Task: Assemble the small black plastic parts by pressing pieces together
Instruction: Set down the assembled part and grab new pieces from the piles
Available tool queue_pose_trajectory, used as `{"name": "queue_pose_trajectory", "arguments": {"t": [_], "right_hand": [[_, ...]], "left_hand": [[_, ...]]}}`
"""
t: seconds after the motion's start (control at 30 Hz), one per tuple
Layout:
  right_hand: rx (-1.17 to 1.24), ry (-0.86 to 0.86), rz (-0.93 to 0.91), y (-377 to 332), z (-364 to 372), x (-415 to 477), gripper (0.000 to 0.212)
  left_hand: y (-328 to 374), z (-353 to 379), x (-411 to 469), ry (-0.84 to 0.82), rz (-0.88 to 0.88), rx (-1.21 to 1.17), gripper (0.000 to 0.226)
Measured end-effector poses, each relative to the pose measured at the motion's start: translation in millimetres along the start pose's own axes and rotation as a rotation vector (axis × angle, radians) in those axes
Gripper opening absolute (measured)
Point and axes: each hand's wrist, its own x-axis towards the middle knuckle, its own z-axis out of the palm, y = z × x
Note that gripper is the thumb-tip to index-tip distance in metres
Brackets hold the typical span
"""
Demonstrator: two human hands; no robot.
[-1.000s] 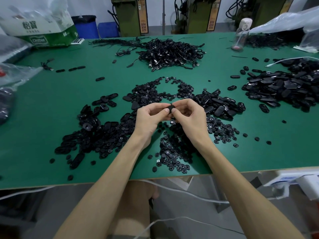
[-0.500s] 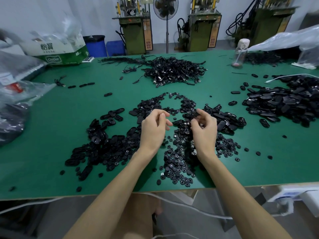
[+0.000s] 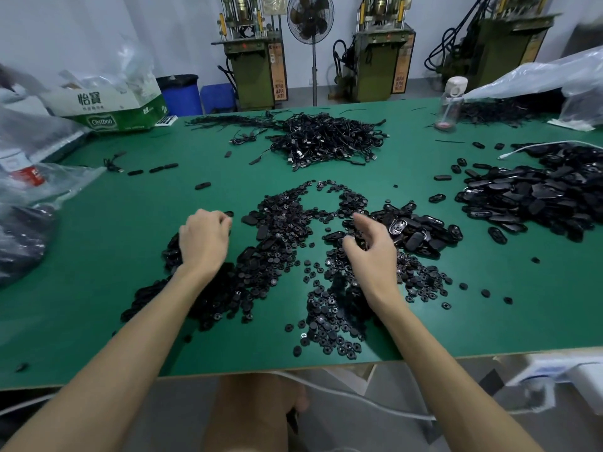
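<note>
Small black plastic parts lie in heaps on the green table (image 3: pixel 98 256). Round discs (image 3: pixel 326 308) spread out in front of me, oval shells (image 3: pixel 421 230) lie right of centre, and a mixed pile (image 3: pixel 153 298) sits to the left. My left hand (image 3: pixel 204 238) hovers over the left pile with its back to me and its fingers curled; whether they hold a part is hidden. A single black piece (image 3: pixel 229 213) lies just past its fingertips. My right hand (image 3: pixel 368 249) reaches into the oval shells, index finger stretched out, the other fingers loosely bent.
A big heap of oval shells (image 3: pixel 528 197) covers the right side and a tangle of black cables (image 3: pixel 326 141) lies at the back centre. Plastic bags (image 3: pixel 29 190) and a carton (image 3: pixel 111 109) stand at the left. A bottle (image 3: pixel 452 102) stands at the back right. The table's front edge is close to me.
My hands, which pressed a part together between them a second ago, have separated. The left moved left over the left pile, the right moved right to the oval shells. The camera tilted up.
</note>
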Motion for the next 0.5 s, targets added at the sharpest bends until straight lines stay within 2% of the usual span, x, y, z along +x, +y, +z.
{"name": "queue_pose_trajectory", "arguments": {"t": [0.07,0.13,0.23,0.33,0.4,0.5], "right_hand": [[-0.126,-0.074,-0.068,2.0,4.0,1.7,0.037],[-0.285,-0.136,-0.133,5.8,8.3,4.7,0.032],[-0.47,-0.219,-0.204,10.3,13.9,6.8,0.037],[-0.597,-0.292,-0.295,14.6,17.7,5.2,0.039],[-0.641,-0.317,-0.328,15.6,18.8,4.2,0.039],[-0.651,-0.338,-0.346,15.1,19.2,3.7,0.031]], "left_hand": [[-17.1,0.5,5.8,-0.075,-0.021,0.148,0.024],[-26.6,1.6,7.4,-0.133,-0.006,0.196,0.024],[-29.2,3.4,7.9,-0.142,0.042,0.201,0.021],[-29.4,6.6,10.3,-0.175,0.014,0.145,0.032],[-29.5,8.0,10.3,-0.162,-0.04,0.088,0.039],[-29.4,9.3,4.7,-0.07,-0.038,0.047,0.03]]}}
